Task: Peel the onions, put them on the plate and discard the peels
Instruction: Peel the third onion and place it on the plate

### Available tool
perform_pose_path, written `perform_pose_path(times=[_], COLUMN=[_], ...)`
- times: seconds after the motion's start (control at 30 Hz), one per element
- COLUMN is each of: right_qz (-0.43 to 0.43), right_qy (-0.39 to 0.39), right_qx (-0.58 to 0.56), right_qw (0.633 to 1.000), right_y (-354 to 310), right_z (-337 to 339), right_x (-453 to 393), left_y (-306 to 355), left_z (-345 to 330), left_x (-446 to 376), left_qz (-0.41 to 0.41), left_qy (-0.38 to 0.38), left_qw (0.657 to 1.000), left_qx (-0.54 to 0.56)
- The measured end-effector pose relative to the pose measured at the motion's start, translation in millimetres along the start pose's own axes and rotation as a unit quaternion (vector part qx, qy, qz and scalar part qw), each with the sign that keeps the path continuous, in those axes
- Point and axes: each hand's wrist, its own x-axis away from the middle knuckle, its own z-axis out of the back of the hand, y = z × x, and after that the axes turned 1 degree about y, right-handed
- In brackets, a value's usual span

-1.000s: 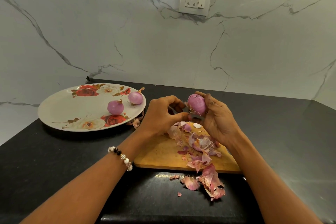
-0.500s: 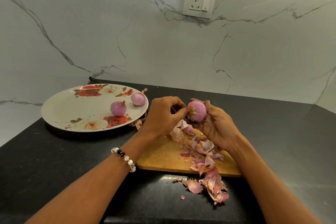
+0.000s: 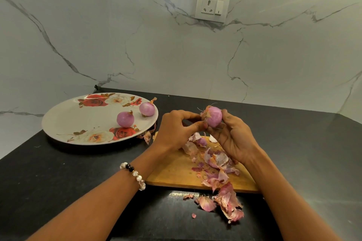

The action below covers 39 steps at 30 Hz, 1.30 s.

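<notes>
A: Where's the onion rn?

B: The small round pink-purple onion [image 3: 214, 116] is held up over the far end of the tan wooden cutting board [image 3: 176, 170], root tuft turned toward the left hand. The right hand [image 3: 233, 139] cradles it, fingers curled round the far side, thumb underneath. The left hand [image 3: 174, 129] has thumb and forefinger pinched together at the frayed papery bit by the root, so its grip is closed on the skin, not the bulb.

A: And the plate?

B: The white oval plate with red rose print [image 3: 64, 121] sits on the black stone worktop [image 3: 303, 152], left of the board. 2 peeled pink onions [image 3: 125, 119] are on it already, w/ dry stem tips left on. The pile of pink papery peels [image 3: 219, 164] is spread across the board and spills off its near edge onto the worktop; a few scraps lie beside the plate's rim too.

A: So what makes this step go well?

B: I'd say this one looks nearly bare, only the ragged bits at the root end left. Pull that scrap along the bulb, away from the root, not straight out, or it'll prob tear short. Let the right hand turn the onion a little so the left can find the next loose edge. Keep it over the board so bits drop into the pile, less to collect when discarding. Check the side hidden in the palm before plating; can't tell if it's clean.
</notes>
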Motion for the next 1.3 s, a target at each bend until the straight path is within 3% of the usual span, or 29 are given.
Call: perform_pose_path(times=[0.17,0.3,0.5,0.73,0.8,0.97,1.3], right_qz=[0.033,0.032,0.034,0.013,0.002,0.001,0.024], right_qy=[-0.032,-0.046,-0.064,-0.002,0.006,0.0,-0.031], right_qx=[0.071,0.063,0.087,0.117,0.124,0.145,0.229], right_qw=[0.996,0.996,0.994,0.993,0.992,0.989,0.973], right_y=[3.6,4.6,3.4,0.4,0.1,1.7,3.3], right_z=[0.2,-0.9,-0.9,0.5,2.1,0.2,3.3], right_x=[-2.1,-3.3,-2.1,-3.1,-2.5,-2.2,-4.0], left_y=[-5.3,-7.4,-7.6,-2.8,-4.8,-0.5,-1.0], left_z=[-1.7,-1.2,-0.6,2.2,2.7,-2.1,6.4], left_x=[0.2,0.1,-0.7,-3.9,-4.5,0.2,0.4], left_qz=[0.01,-0.023,-0.04,0.044,0.054,0.003,-0.043], left_qy=[0.038,0.061,0.053,0.053,0.053,0.009,-0.003], left_qw=[0.999,0.996,0.997,0.996,0.996,1.0,0.999], left_qx=[-0.018,-0.055,-0.048,0.061,0.04,-0.009,-0.027])
